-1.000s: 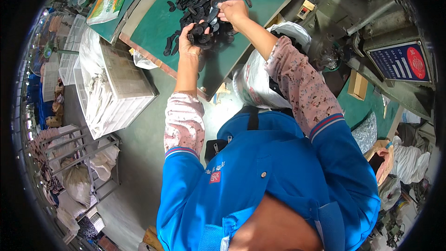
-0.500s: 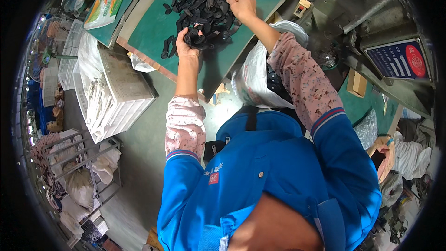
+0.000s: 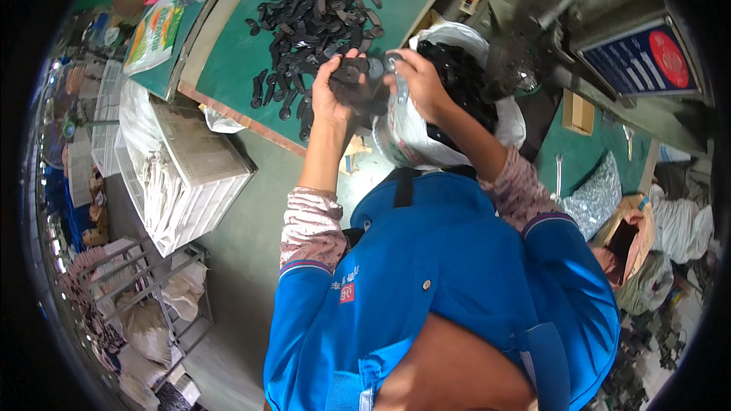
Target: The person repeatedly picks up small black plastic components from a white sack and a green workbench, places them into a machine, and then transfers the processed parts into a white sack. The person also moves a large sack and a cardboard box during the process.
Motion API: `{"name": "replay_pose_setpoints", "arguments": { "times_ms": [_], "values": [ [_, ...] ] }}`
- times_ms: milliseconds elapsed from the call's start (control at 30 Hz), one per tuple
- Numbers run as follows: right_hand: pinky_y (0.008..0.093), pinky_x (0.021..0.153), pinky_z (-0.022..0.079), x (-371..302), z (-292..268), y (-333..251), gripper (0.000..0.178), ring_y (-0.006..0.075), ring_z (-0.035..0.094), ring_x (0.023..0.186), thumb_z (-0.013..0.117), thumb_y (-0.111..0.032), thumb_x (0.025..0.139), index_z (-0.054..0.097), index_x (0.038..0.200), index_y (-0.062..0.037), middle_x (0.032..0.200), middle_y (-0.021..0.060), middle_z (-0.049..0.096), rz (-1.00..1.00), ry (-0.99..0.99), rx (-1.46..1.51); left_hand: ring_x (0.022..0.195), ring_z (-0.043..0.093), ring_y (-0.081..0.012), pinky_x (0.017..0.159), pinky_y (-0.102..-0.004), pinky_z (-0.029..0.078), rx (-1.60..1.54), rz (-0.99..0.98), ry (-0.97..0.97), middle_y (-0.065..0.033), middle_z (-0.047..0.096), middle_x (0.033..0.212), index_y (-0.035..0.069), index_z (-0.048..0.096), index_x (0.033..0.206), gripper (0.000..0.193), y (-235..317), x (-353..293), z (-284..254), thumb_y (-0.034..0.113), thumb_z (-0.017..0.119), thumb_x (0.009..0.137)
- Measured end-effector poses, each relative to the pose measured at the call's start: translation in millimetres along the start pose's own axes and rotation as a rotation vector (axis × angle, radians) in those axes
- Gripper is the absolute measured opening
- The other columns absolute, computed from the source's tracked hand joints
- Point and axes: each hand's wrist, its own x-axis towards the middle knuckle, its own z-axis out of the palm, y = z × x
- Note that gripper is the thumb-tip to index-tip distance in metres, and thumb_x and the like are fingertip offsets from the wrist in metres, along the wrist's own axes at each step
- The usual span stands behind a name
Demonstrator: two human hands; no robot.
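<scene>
My left hand (image 3: 332, 100) is raised at the near edge of the green table (image 3: 228, 53), closed around a stack of flat black pieces (image 3: 352, 80). The stack is partly blurred. Beside it, my right hand (image 3: 423, 90) has its fingers bent together at a small greyish, shiny patch that I cannot make out. On the table lies a loose pile of black elongated pieces (image 3: 320, 23) with rounded ends. Below and beyond my right hand stands a white sack (image 3: 400, 137), its mouth open, with similar black pieces (image 3: 457, 76) inside.
A white plastic crate (image 3: 205, 175) with pale strips stands at the left. Machinery with a blue sign (image 3: 640, 57) rises at the right. On a green surface there sit a small cardboard box (image 3: 577, 113), a wrench (image 3: 558, 171) and a clear plastic bag (image 3: 598, 196).
Both hands have come away from the pile toward my body and closer together. My left hand now holds a stack up at the table edge, and my right hand is above the sack.
</scene>
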Motion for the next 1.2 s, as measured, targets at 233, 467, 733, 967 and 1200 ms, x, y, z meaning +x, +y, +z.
{"name": "replay_pose_setpoints", "arguments": {
  "times_ms": [233,467,733,967,1200],
  "values": [
    [0.0244,0.067,0.046,-97.0,-33.9,-23.0,0.041,0.0123,0.056,0.076,0.046,-0.012,0.098,0.04,0.138,-0.0065,0.099,0.0068,0.06,-0.067,0.212,0.188,0.101,0.061,-0.0336,0.061,-0.0385,0.06,0.086,-0.162,-0.104,-0.0214,0.058,0.117,0.005,0.056,0.095,0.016,-61.0,-21.9,35.3,0.015,0.061,0.083],
    [0.0222,0.063,0.048,-125.6,-51.5,-33.2,0.04,0.0087,0.059,0.073,0.049,-0.011,0.095,0.045,0.134,-0.0024,0.096,0.008,0.065,-0.218,0.413,-0.012,0.1,0.06,-0.0296,0.071,-0.0396,0.053,0.218,-0.389,-0.378,-0.0164,0.061,0.114,0.01,0.053,0.103,0.027,-102.6,-38.2,69.9,0.023,0.064,0.082],
    [0.0232,0.064,0.051,-144.5,-81.1,-90.6,0.034,0.0125,0.063,0.069,0.054,-0.011,0.093,0.052,0.123,0.0044,0.087,0.0132,0.067,-0.293,0.542,-0.272,0.097,0.062,-0.0284,0.069,-0.0365,0.056,0.051,-0.397,-0.327,-0.018,0.062,0.111,0.007,0.059,0.092,0.017,-96.1,-42.8,77.8,0.019,0.064,0.08],
    [0.0234,0.055,0.049,-126.9,-88.0,-126.1,0.025,0.0126,0.062,0.061,0.055,-0.009,0.091,0.058,0.107,0.0092,0.08,0.0151,0.067,-0.276,0.467,-0.4,0.093,0.063,-0.0278,0.065,-0.0342,0.057,-0.002,-0.327,-0.161,-0.0192,0.062,0.107,0.004,0.056,0.091,0.02,-103.5,-29.9,80.9,0.016,0.065,0.079],
    [0.0251,0.04,0.046,-113.6,-99.6,-119.2,0.028,0.0147,0.062,0.056,0.053,-0.014,0.093,0.054,0.111,0.0073,0.083,0.0159,0.065,-0.164,0.406,-0.279,0.084,0.063,-0.0229,0.059,-0.0314,0.057,-0.042,-0.337,-0.148,-0.0156,0.063,0.102,0.004,0.052,0.1,0.028,-108.6,-27.2,96.5,0.019,0.063,0.079]
  ]
}}
